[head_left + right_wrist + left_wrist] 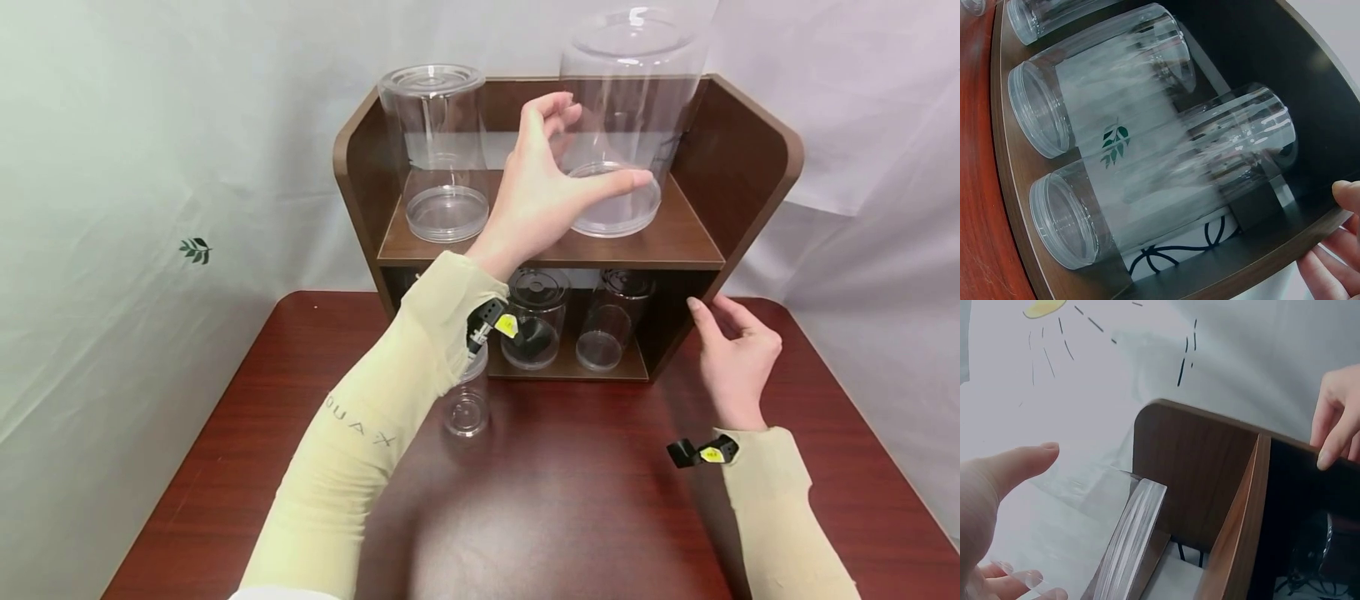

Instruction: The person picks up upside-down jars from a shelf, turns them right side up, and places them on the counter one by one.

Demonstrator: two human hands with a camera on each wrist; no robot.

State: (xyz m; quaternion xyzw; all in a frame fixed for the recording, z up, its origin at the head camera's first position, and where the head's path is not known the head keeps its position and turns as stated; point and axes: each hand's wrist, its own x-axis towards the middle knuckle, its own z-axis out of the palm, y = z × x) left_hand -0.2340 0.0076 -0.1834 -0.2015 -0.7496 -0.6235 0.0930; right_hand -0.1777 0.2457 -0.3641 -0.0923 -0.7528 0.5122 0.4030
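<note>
Large jar (630, 117): upper right of centre in the head view, on the top board of the shelf (738, 167), just beside the left hand's fingertips; whether skin meets plastic, cannot tell.
Look of large jar: clear plastic, tall and wide, upright, round base ring showing through the wall, top reaching above the shelf's back panel.
Left hand (543, 187): raised at centre frame, fingers spread and gently arched towards the jar's left wall, thumb stretched low to the right across the base ring, gripping nothing.
Left wrist view: thumb (1013, 469) straight at left, a clear rim (1132, 540) edge-on at bottom centre, apart from the thumb.
Left arm: pale yellow sleeve (375, 425) running from lower left up to centre, black wrist camera at the cuff.
Right hand (735, 350): right of centre, low, fingers loosely bent, fingertips at the shelf's right side panel near its lower edge; same fingertips at the lower right of the right wrist view, against the wooden edge.
Medium jar (442, 150): upper left of centre, upright on the top board, clear, well apart from the left hand.
Lower jars (570, 321): two clear ones in the lower compartment, centre frame; in the right wrist view, ribbed walls.
Small jar (467, 400): on the table (585, 517), below centre, half hidden by the left sleeve.
</note>
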